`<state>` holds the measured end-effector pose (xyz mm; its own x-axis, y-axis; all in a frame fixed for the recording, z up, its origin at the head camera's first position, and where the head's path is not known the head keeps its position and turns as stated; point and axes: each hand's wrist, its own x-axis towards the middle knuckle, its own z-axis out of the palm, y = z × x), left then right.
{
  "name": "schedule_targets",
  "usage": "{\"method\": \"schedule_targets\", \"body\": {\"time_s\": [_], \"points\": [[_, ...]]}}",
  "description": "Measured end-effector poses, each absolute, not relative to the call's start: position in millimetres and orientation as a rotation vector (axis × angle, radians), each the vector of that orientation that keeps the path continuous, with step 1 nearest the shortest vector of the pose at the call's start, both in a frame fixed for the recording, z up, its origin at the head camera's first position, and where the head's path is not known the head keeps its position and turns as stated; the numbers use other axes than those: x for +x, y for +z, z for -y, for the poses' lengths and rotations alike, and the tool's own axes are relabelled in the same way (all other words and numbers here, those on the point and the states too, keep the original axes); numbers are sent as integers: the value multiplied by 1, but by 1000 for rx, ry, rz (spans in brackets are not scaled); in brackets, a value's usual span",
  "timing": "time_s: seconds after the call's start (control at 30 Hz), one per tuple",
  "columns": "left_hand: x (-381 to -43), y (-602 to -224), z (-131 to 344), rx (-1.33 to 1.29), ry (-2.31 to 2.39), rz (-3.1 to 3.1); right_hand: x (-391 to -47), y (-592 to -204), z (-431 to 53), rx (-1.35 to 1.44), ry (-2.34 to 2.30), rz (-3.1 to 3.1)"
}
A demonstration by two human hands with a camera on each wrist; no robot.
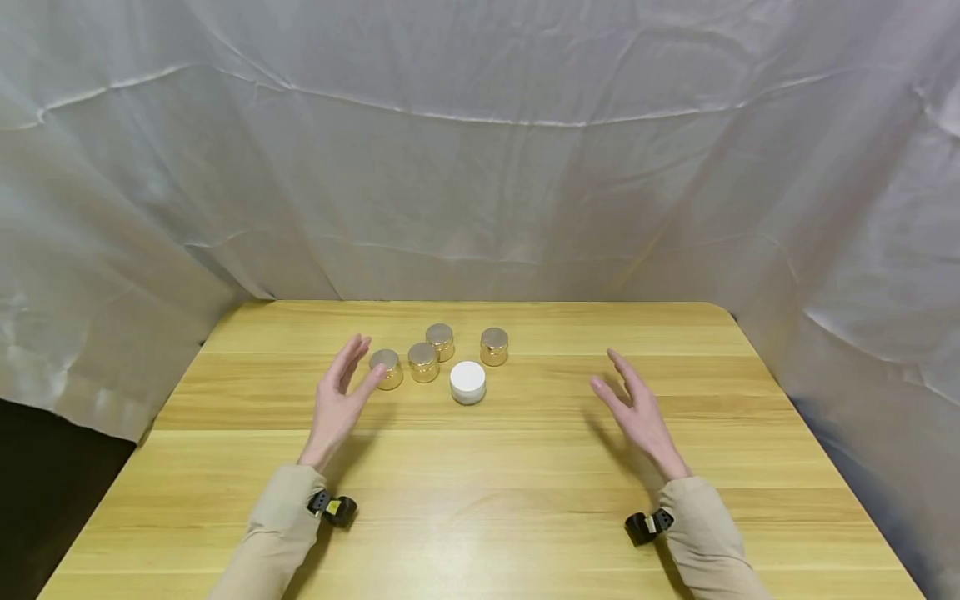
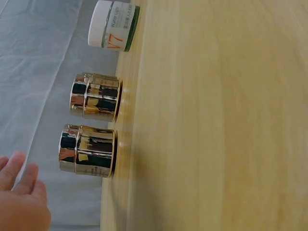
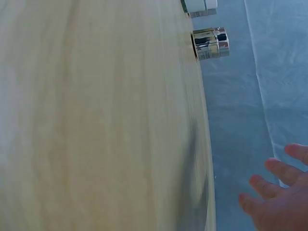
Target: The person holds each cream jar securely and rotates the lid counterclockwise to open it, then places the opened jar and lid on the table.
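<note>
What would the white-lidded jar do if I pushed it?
The white-lidded jar would probably slide rather than tip, being squat and upright on the smooth-looking table. Its round sides might let it roll if knocked over.

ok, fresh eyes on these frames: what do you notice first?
Probably the white-lidded jar with its orange "V7" print, standing nearer the person than the four gold jars on the wooden table. Next, the two hands, both holding nothing: the left hand near the leftmost gold jar, the right hand well off to the right of all the jars.
</note>
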<state>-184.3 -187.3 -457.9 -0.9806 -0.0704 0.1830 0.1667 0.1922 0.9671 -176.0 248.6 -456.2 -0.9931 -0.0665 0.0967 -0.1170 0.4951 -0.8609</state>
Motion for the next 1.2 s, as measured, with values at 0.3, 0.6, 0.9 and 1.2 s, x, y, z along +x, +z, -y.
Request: {"method": "schedule_targets", "body": {"time_s": [0.3,0.6,0.9,1.2], "points": [[-183,-456,176,-235,-1907,2249,-175,-457,-246,182,1732,2569],[-185,-461,156,-395,-1855,2438,-174,-458,-236,222,1771,2504],[-188,-466,134,-502,-1849,2563,-175,-461,-223,230,1797,2515],[-189,-468,107,-417,-1840,2602,-177,-461,-201,278,1848,2460]]}}
